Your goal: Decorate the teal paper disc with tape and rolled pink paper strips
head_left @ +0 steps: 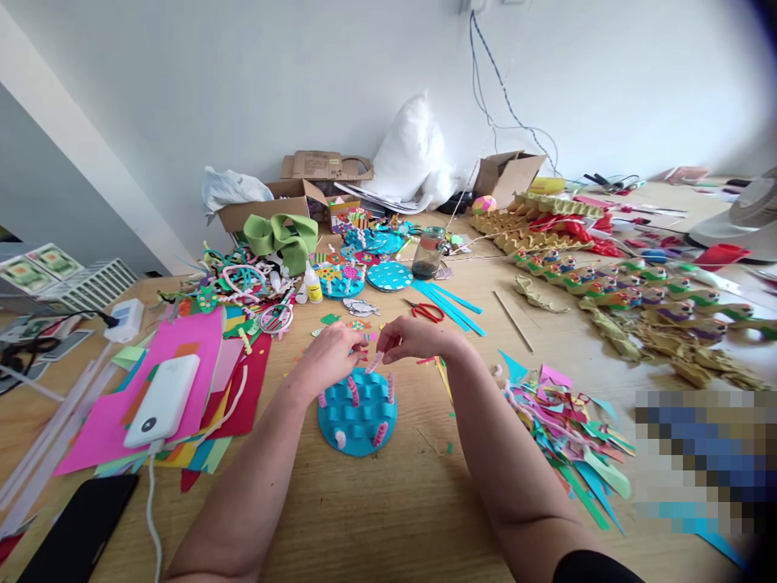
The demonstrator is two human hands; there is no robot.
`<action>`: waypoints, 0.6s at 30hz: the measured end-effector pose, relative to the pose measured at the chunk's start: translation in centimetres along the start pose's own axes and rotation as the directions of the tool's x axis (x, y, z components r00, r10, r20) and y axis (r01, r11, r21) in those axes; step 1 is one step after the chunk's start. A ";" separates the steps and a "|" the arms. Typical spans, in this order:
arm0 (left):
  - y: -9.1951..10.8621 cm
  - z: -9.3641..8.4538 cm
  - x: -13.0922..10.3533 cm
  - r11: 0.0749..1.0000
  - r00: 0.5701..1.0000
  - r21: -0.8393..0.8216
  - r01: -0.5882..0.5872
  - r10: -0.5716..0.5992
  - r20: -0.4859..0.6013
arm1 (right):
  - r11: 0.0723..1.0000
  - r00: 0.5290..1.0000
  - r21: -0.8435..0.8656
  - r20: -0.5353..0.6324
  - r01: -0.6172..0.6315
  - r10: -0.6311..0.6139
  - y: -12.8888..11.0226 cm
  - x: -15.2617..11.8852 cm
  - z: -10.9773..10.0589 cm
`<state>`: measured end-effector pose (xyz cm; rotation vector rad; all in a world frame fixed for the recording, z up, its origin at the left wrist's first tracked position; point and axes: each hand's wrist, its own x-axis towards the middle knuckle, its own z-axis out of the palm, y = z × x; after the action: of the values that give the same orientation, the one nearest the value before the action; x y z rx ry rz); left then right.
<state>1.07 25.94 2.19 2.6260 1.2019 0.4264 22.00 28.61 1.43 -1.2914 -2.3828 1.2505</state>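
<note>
A round blue woven-paper disc (pixel 358 417) lies on the table in front of me, with several short pink fuzzy pipe-cleaner pieces (pixel 380 434) standing up from it. My right hand (pixel 405 338) is above its far edge, fingers pinched on a pale pink pipe-cleaner piece (pixel 374 363) that slants down toward the disc. Whether that piece touches the disc, I cannot tell. Close on the left, my left hand (pixel 333 353) has its fingertips drawn together; what they hold, if anything, is hidden. Small coloured paper fish (pixel 358 325) lie just beyond the hands.
Red-handled pliers (pixel 426 311), blue paper strips (pixel 452 306) and a glass jar (pixel 428 253) lie or stand beyond. A glue bottle (pixel 313 283) stands left of a second blue disc (pixel 389 276). Coloured paper, a white power bank (pixel 163 401) and a phone (pixel 78 526) are left; paper scraps (pixel 564 421) right.
</note>
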 end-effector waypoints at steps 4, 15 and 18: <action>-1.4 -0.9 -0.3 0.997 0.996 -0.009 0.080 -0.080 -0.044 | 0.999 0.998 -0.007 -0.025 0.050 -0.050 -1.3 0.2 0.5; -4.6 -2.1 -1.3 0.948 0.977 -0.240 0.207 -0.187 0.104 | 0.994 0.998 -0.107 -0.064 0.020 -0.027 -1.5 0.5 1.0; -4.0 -1.9 -1.1 0.955 0.983 -0.246 0.166 -0.140 0.122 | 0.991 0.995 -0.131 -0.094 0.000 -0.013 -1.8 0.5 1.2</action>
<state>-3.07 27.85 2.46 2.2903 1.2178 0.3826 19.99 27.79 1.88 -1.3461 -2.4348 1.0211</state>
